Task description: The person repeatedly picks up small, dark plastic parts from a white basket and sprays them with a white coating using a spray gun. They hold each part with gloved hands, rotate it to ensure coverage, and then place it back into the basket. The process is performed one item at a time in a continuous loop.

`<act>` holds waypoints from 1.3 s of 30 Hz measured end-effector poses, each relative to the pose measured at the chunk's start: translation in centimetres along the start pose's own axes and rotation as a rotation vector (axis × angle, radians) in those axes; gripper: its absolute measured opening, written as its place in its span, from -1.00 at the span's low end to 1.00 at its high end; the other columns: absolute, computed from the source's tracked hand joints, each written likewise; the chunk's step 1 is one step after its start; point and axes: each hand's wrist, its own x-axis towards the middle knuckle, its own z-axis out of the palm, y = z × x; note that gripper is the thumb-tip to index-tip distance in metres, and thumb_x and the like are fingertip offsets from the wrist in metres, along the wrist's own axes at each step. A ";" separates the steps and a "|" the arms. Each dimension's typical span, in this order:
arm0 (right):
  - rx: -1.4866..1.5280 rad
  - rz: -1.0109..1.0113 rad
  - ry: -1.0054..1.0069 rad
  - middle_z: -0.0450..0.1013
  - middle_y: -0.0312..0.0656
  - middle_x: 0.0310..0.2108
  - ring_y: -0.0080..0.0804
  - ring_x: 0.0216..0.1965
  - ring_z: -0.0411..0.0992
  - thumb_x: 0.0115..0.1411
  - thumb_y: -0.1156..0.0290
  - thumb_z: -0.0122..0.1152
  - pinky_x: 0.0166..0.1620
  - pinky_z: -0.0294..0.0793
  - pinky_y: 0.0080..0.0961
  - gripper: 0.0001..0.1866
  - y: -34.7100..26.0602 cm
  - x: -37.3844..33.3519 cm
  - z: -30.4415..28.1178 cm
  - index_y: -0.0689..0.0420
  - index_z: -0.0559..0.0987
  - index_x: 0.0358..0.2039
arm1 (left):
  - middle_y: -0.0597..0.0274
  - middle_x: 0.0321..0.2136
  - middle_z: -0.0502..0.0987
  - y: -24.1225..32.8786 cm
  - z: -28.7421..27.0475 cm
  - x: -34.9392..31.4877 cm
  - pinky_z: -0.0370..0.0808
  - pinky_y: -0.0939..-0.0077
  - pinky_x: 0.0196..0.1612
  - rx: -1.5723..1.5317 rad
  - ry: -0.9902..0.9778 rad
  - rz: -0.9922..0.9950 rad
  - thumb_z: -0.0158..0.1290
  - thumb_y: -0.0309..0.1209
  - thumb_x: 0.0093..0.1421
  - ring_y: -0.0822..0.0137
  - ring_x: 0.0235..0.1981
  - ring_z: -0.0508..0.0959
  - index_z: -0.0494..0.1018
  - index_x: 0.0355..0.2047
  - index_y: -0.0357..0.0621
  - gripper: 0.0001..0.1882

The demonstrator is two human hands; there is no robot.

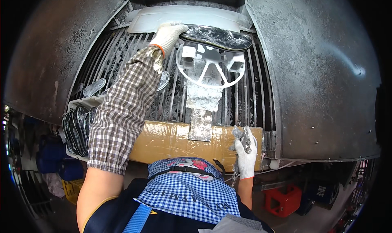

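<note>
Nearest the camera, a blue checked cloth (192,192) covers the person's chest. Just beyond it the right hand (246,151), in a white glove, is wrapped around a paint-crusted spray gun (241,141), held at the right end of a cardboard-wrapped ledge (171,141) along the front of the booth. To the left of the ledge a stack of dark shoe soles (77,131) stands on edge in a white holder.

Past the ledge lies a grating of metal bars (245,102), caked in grey-white overspray, with a couple of pale clear soles (94,87) lying on it at the left. From the ledge a crusted post rises to a white spoked wheel stand (210,65).

Farther in, the left hand (168,35), gloved in white with a checked sleeve, is closed on the heel end of a dark sole (218,37). This sole looks glossy and wet, black with silvery sheen, lying flat across the far rim of the wheel stand. Behind it a white curved panel (188,16) spans the back, and grey speckled hood walls (318,69) curve round both sides. A red crate (281,200) sits on the floor at the lower right
</note>
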 end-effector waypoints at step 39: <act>0.336 -0.544 -0.386 0.44 0.08 0.35 -0.30 0.28 0.48 0.36 0.58 0.28 0.33 0.43 -0.38 -0.35 -18.4 7.1 10.3 0.38 0.35 0.43 | -0.04 -0.07 0.60 -11.3 9.4 -16.5 0.71 0.12 -0.14 -1.006 -0.221 -0.220 0.06 -0.43 0.39 0.05 -0.18 0.68 0.38 0.14 -0.32 -0.64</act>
